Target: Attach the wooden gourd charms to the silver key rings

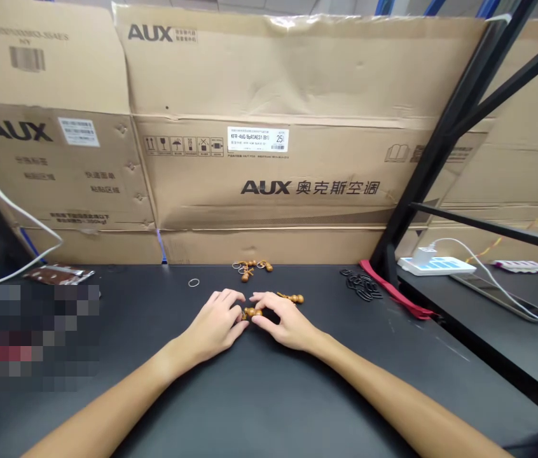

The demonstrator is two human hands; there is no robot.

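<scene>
Item: small wooden gourd [252,312], mid-table, slightly far of centre on the black table [259,401], between both hands.

Left hand [214,324]: fingers curled together, tips pinching the gourd's left end.
Right hand [283,321]: fingers curled, tips pinching its right end.

Nearby:
- One loose gourd [292,297] just beyond the right hand.
- A cluster of gourds with rings [251,268] farther off, against the cardboard boxes [269,172].
- A single metal ring [194,282], far left of the hands.
- A pile of black rings [360,284] to the right.

Risks, as I judge them:
- The gourd is rounded and small, so a slack pinch could let it roll away.
- A knuckle could knock the loose gourd, which lies close by.
- The metal ring is thin and easy to lose sight of.

Hidden or unclear:
- The fingers cover most of the held gourd, so I cannot tell whether a ring or loop is on it.
- A patch at the left is blurred out.
- The cluster is too small to count.
</scene>
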